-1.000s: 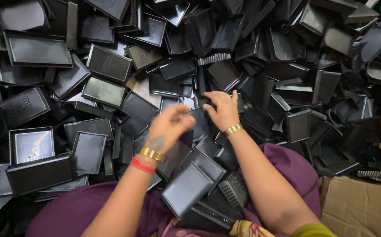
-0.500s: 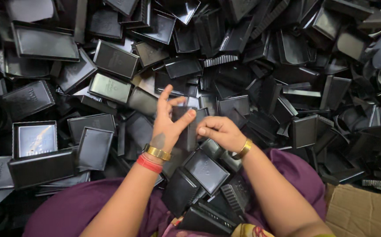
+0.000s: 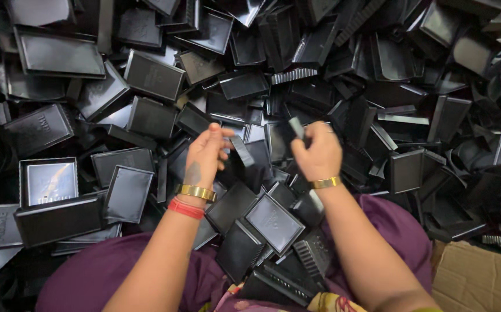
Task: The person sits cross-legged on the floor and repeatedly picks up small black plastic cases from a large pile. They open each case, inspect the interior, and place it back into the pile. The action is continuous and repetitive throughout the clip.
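While the purple cloth [image 3: 117, 271] covers the lap at the bottom of the view, a few black plastic trays [image 3: 273, 222] lie right on it between the two forearms, and a brown cardboard box [image 3: 481, 277] sits at the bottom right corner. Just past the lap, the left hand [image 3: 205, 155] and the right hand [image 3: 318, 155] are held up side by side with a small gap between them. The left hand has its fingers bent around a thin black tray piece [image 3: 243, 153] that points toward the right hand. The right hand is closed on a small black piece [image 3: 295, 127] that sticks up past the fingers. I cannot tell if the two pieces touch. The left wrist wears a gold bangle [image 3: 197, 192] and a red band [image 3: 185, 209], and the right wrist wears a gold bangle too. All around and far beyond the hands, a big heap of black trays [image 3: 377, 86] fills the view to the top and both sides, tipped every way, so there is almost no bare spot. One tray with a shiny bottom [image 3: 48, 182] lies flat at the left, well apart from the hands.
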`<state>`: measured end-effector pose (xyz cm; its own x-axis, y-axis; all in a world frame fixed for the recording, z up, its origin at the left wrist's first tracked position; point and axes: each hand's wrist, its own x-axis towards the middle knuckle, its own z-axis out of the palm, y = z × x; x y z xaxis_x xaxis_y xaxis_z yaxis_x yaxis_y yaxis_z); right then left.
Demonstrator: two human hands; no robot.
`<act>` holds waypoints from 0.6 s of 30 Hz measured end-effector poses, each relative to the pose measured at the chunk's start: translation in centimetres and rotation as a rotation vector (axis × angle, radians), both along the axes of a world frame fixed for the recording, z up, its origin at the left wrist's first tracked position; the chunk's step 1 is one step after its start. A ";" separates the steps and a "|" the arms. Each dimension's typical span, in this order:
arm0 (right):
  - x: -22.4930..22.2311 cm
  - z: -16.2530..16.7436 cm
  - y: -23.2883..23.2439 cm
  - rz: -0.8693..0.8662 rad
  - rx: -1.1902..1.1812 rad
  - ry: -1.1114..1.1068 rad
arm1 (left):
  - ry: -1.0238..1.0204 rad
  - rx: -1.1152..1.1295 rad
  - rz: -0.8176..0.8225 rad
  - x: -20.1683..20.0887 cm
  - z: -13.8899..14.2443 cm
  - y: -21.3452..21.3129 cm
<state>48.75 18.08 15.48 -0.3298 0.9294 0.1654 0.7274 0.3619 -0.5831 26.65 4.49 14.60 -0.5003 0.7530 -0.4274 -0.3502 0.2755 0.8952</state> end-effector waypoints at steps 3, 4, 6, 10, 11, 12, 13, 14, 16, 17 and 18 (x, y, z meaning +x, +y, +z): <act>0.5 1.6 0.5 0.118 0.395 -0.029 | 0.669 -0.189 -0.322 -0.1 1.5 -0.2; 0.3 1.8 0.3 0.191 0.373 -0.087 | 0.977 -0.257 -0.454 0.0 2.0 -0.4; -0.6 1.4 -0.8 0.328 0.329 -0.198 | 0.771 -0.207 -0.504 0.1 3.0 -0.8; -1.4 -0.6 -2.1 0.425 0.211 -0.313 | 0.627 -0.036 -0.639 -0.5 5.3 -1.6; -1.3 -1.0 -1.9 0.409 0.192 -0.314 | 0.684 -0.064 -0.698 -0.8 5.9 -1.8; -1.2 -1.4 -1.7 0.395 0.175 -0.317 | 0.741 -0.090 -0.755 -1.2 6.6 -2.0; -1.0 -1.7 -1.6 0.394 0.169 -0.317 | 0.798 -0.116 -0.811 -1.4 7.2 -2.1; -1.0 -2.0 -1.4 0.392 0.162 -0.316 | 0.795 -0.205 -0.837 -1.4 7.7 -2.1; -0.8 -2.1 -1.3 0.388 0.156 -0.321 | 0.786 -0.385 -0.887 -0.6 8.3 -2.0; -0.8 -2.1 -1.3 0.386 0.157 -0.328 | 0.939 -0.446 -0.902 0.3 8.3 -1.8; -0.9 -1.9 -1.4 0.386 0.159 -0.336 | 1.091 -0.506 -0.912 1.7 8.1 -1.5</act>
